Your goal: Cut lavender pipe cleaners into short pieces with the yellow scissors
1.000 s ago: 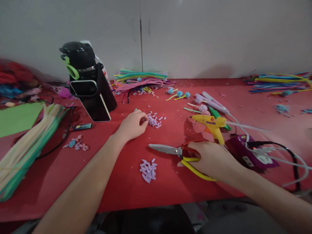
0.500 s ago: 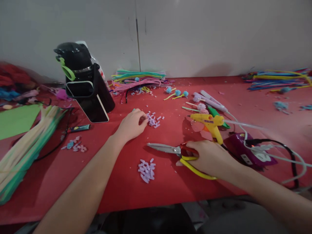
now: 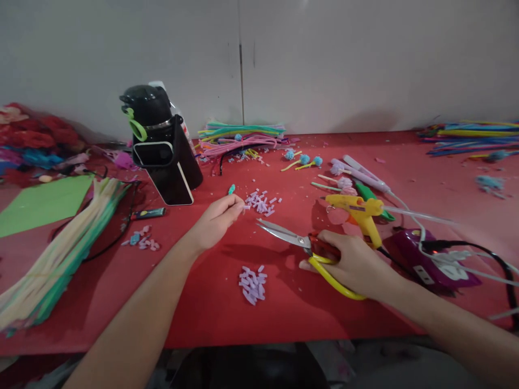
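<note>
My left hand (image 3: 221, 217) is closed in a pinch, with a small lilac piece of pipe cleaner (image 3: 246, 207) at the fingertips. Just beyond it is a loose pile of similar lilac pieces (image 3: 261, 202). My right hand (image 3: 351, 259) grips scissors (image 3: 318, 251) with one red and one yellow handle loop. Their metal blades point left toward my left hand, and the tips look slightly parted. Below the blades, nearer the table's front edge, lies a second pile of lilac pieces (image 3: 252, 284).
A yellow glue gun (image 3: 359, 208) and a purple power strip (image 3: 430, 259) with cables sit at right. Black tumbler (image 3: 150, 111) and phone (image 3: 172, 181) stand at back left. Pipe cleaner bundles (image 3: 77, 243) lie left, behind and far right on the red table (image 3: 203, 319).
My view has shifted, so everything sits further right. My left hand has drawn back slightly from the far pile, a lilac piece now showing at its fingertips. The scissors' tips have risen.
</note>
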`<move>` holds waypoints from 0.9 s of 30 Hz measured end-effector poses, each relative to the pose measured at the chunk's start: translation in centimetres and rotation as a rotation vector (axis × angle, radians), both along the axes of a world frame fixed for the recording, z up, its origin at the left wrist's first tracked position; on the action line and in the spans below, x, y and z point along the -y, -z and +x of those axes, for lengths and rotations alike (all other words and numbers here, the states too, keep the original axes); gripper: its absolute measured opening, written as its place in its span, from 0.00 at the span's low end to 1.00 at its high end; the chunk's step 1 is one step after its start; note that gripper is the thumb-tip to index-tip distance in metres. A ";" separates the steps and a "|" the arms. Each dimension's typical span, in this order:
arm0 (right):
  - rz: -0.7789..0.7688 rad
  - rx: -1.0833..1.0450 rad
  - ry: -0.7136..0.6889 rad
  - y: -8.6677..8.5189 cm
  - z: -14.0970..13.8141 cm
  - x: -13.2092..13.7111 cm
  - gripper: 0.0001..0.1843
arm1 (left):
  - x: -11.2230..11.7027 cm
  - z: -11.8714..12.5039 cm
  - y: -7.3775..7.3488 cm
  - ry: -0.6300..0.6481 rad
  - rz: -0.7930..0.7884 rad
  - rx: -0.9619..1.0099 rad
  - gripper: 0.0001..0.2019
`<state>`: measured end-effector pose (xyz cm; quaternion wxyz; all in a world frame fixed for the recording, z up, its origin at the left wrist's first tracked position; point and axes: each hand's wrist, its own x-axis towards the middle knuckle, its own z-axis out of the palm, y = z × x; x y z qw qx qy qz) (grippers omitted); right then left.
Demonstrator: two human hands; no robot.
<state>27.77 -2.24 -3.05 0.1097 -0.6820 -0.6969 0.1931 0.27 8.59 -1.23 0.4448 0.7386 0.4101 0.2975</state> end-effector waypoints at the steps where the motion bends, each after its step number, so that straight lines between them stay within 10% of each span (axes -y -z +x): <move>1: 0.022 -0.033 0.002 0.2 0.0 0.0 0.29 | 0.4 -0.2 0.1 -0.012 -0.005 0.015 0.14; 15: 0.129 -0.297 0.076 0.7 -1.9 0.3 0.31 | 2.4 2.4 1.2 -0.123 -0.007 0.352 0.16; 27: 0.220 -0.226 0.090 1.3 -0.8 0.0 0.31 | 2.2 2.2 0.7 -0.138 -0.007 0.272 0.16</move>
